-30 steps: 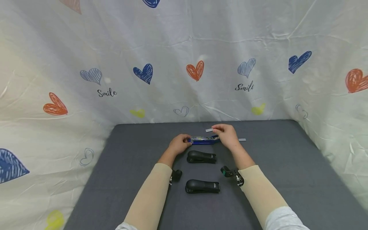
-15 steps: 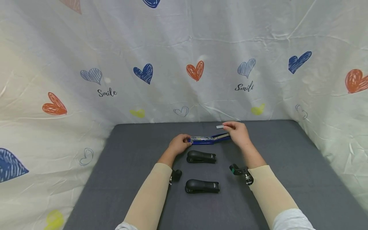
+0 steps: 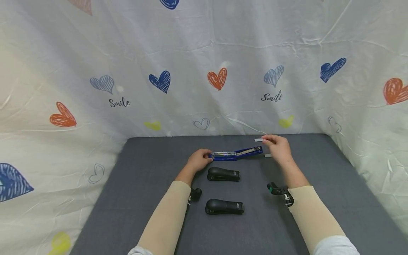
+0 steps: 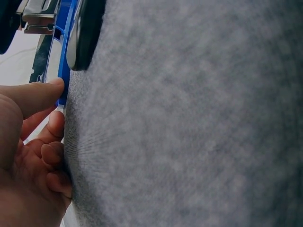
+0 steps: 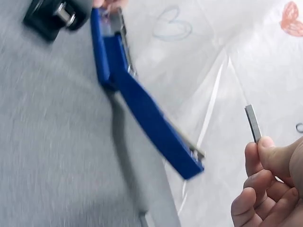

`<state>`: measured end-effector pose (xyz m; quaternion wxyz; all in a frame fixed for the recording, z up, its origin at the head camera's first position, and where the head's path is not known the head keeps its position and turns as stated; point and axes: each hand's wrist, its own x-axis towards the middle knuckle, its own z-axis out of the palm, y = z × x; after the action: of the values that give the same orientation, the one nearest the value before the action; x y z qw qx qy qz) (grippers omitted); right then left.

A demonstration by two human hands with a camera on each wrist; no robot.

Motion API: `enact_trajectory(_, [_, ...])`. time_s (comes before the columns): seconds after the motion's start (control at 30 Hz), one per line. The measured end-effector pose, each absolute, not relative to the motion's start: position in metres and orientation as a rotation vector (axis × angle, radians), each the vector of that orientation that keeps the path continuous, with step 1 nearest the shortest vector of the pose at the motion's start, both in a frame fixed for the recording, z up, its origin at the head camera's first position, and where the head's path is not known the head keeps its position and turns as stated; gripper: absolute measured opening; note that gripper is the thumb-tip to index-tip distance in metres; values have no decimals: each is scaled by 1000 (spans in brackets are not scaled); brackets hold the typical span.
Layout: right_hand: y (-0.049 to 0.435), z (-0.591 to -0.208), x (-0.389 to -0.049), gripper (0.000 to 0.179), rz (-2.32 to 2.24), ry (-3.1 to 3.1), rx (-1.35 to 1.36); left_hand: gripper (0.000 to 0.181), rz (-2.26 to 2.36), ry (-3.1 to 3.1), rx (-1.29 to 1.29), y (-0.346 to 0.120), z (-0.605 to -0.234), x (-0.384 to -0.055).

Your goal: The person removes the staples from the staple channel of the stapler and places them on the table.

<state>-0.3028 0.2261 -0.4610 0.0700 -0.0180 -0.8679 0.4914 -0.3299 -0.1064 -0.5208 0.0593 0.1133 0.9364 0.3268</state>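
A blue stapler lies opened out on the table, its top arm folded back to the right. My left hand grips its left end; in the left wrist view the thumb presses on the blue base. My right hand is off to the right, above the table, and pinches a strip of staples between thumb and fingertips. Below that hand a second strip of staples lies on the table, beside the stapler's raised end.
Two black staplers, a nearer one and a farther one, lie between my forearms on the grey table. A white curtain printed with hearts hangs behind the table's back edge.
My right hand has moved right, away from the blue stapler, carrying the staple strip. The stapler's folded-back arm and the loose strip have come into view. My left hand has stayed in place.
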Motion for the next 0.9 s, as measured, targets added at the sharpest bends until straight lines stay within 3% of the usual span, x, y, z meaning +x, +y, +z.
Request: enact_trajectory(0.9, [298,-506,-294,34,1285,-2721,-308,34,997,2831,337,-106,-521,-330])
